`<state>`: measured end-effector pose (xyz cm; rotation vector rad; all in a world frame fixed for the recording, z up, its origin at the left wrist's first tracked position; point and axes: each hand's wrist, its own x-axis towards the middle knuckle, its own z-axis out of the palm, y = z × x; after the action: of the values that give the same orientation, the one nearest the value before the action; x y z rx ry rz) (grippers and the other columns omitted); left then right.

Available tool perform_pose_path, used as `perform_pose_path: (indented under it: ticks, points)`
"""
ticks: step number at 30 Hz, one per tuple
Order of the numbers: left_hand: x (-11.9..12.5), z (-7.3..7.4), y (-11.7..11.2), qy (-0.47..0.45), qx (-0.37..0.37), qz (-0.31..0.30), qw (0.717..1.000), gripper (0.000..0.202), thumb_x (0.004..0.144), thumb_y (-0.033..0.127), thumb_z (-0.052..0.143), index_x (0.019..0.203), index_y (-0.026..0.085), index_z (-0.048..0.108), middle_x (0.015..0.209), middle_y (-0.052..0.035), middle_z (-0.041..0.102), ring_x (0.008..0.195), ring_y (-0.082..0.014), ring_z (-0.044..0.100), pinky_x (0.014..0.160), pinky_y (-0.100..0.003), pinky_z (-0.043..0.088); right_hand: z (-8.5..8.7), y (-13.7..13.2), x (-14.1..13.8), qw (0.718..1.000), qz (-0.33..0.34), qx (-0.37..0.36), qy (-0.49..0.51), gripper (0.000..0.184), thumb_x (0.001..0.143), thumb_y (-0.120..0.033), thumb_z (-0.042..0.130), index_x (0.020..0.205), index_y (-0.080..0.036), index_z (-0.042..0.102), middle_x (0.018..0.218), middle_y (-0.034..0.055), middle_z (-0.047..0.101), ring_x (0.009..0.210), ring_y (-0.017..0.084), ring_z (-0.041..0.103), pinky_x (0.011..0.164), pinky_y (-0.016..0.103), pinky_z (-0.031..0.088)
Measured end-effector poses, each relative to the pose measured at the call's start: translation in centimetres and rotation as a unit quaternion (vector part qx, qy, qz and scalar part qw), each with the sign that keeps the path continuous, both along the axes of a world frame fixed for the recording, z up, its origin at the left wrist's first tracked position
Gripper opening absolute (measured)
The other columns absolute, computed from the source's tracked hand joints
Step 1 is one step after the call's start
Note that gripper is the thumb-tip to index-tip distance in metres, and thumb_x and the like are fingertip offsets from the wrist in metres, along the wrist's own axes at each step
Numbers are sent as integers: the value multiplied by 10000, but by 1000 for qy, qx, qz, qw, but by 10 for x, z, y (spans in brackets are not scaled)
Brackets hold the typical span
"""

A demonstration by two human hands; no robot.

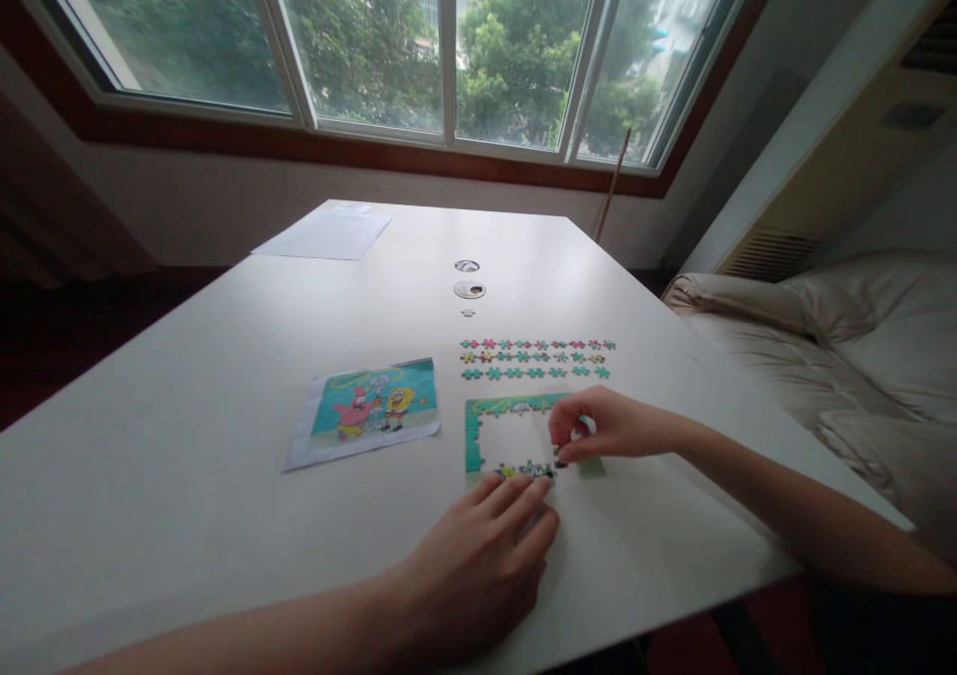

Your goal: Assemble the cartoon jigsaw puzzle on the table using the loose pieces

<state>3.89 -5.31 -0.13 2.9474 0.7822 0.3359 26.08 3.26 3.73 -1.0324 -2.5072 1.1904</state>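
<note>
A partly built jigsaw frame with a green border lies on the white table; its middle is bare. My right hand rests over the frame's right side, thumb and fingers pinched on a small puzzle piece near the lower edge. My left hand lies flat on the table just below the frame, fingers together and stretched toward its bottom edge, holding nothing. Loose puzzle pieces sit in three neat rows beyond the frame.
A cartoon reference picture lies left of the frame. Two round lids and a single piece sit farther back, a sheet of paper at the far edge. A bed with pillows stands right of the table.
</note>
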Motion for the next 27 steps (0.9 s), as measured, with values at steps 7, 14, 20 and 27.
perform_pose_path:
  ticks: [7, 14, 20, 27]
  points:
    - [0, -1, 1, 1, -10, -3, 1000, 275, 870, 215, 396, 1127, 169, 481, 1283, -88, 465, 1124, -240, 445, 958, -405, 333, -6, -21, -5, 998, -48, 20, -31, 123, 707, -265, 642, 767, -160, 620, 713, -1, 627, 619, 92, 529, 562, 192, 402]
    - [-1, -2, 1, 0, -10, -14, 1000, 275, 870, 223, 394, 1126, 163, 477, 1270, -96, 473, 1118, -247, 447, 947, -409, 341, -9, -22, -7, 995, -69, 56, -48, 127, 706, -255, 624, 789, -159, 629, 698, 2, 622, 613, 98, 536, 567, 200, 397]
    - [-1, -2, 1, 5, -16, -16, 1000, 282, 877, 231, 376, 1130, 158, 477, 1284, -97, 460, 1120, -254, 439, 954, -415, 330, -12, -23, -8, 989, -72, 109, -69, 136, 687, -259, 659, 777, -179, 598, 679, -24, 602, 647, 104, 525, 635, 223, 379]
    - [-1, 0, 3, 3, -16, -15, 1000, 278, 877, 229, 383, 1128, 162, 482, 1287, -89, 461, 1130, -247, 437, 960, -405, 327, 3, -2, -8, 989, -22, 134, -65, 184, 747, -323, 617, 851, -173, 600, 749, -5, 613, 677, 103, 532, 635, 211, 388]
